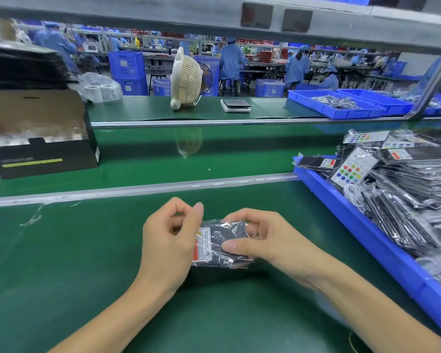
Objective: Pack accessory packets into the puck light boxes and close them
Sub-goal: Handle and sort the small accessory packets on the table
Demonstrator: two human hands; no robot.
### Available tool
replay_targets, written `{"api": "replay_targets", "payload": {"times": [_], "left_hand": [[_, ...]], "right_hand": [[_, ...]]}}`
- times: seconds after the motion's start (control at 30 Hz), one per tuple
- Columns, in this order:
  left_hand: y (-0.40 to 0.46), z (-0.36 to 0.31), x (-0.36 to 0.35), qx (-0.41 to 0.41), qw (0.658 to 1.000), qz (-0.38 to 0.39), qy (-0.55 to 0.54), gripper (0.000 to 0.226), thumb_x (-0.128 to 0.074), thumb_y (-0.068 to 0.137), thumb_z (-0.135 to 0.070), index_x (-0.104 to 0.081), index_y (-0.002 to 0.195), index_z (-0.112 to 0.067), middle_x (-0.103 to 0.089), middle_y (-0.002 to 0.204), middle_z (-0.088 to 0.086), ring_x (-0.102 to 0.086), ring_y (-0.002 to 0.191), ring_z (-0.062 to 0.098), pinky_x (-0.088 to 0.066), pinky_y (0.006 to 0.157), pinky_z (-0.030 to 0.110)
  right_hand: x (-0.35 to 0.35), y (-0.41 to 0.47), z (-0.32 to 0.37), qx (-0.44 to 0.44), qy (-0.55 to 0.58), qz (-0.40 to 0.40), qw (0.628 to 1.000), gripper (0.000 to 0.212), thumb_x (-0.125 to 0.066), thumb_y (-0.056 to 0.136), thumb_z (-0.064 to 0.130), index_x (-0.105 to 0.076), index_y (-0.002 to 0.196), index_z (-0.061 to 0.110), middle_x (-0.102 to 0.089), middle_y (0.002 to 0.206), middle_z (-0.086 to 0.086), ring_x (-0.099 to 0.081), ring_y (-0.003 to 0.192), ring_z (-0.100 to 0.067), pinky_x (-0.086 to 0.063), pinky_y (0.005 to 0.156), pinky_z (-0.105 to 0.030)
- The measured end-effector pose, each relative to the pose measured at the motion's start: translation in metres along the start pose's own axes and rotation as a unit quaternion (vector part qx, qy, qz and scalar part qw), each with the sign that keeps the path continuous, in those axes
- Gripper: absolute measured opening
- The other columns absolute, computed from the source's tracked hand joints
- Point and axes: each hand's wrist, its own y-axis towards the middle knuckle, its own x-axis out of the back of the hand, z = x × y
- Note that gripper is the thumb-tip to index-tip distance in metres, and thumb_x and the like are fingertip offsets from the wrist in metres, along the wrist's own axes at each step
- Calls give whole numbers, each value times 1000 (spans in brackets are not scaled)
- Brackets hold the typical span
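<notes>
Green table (74, 263) in head view, accessory packet (218, 247) held just above it at centre, right hand (260, 240) fingers curled round packet's right end, thumb on top, left hand (171, 240) gripping its left edge, open puck light box (40, 149) far left, blue bin (362, 225) of packets right.

No text reads clearly anywhere. Clear plastic accessory packet with black contents (220, 244), held between both hands: white label with red and yellow blocks at its left end, print too small to make out. Black cardboard box with yellow stripe (43, 159), on the green conveyor at left: a pale line of lettering above the stripe, blurred, illegible. Packets piled in the blue plastic bin (341, 207): white cards of coloured dots, red-and-white labels, unreadable.
</notes>
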Motion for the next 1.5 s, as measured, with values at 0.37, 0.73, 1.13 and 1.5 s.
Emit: {"api": "replay_targets", "payload": {"times": [0.37, 0.73, 1.13, 1.5], "left_hand": [[7, 4, 1, 107, 980, 165, 19, 22, -74, 75, -52, -67, 85, -33, -72, 75, 1, -71, 60, 21, -50, 45, 27], [11, 2, 4, 166, 969, 164, -79, 19, -79, 69, -33, -80, 75, -15, -68, 62, 12, -65, 52, 21, -56, 55, 22], [14, 1, 3, 251, 944, 100, -191, 31, -78, 67, -21, -60, 86, -5, -63, 61, 4, -64, 50, 14, -55, 49, 19], [17, 8, 15, -7, 981, 161, 110, 68, -84, 81, -9, -57, 127, -51, -70, 112, -19, -67, 84, 6, -56, 82, 19]], "right_hand": [[10, 2, 1, 27, -72, -84, 994, 36, -76, 78, -3, -72, 105, 21, -76, 93, 2, -70, 78, -8, -53, 70, -17], [15, 6, -3, 83, -139, -105, 981, 28, -78, 80, 10, -69, 97, 30, -75, 93, 0, -67, 83, -12, -57, 87, -37], [22, 6, 2, 92, -33, -105, 990, 48, -78, 76, -3, -63, 114, 24, -75, 89, -14, -73, 74, -30, -58, 69, -27], [29, 7, -3, 94, -142, -59, 984, 59, -79, 73, -5, -66, 115, 34, -73, 96, -11, -72, 80, -23, -59, 80, -33]]}}
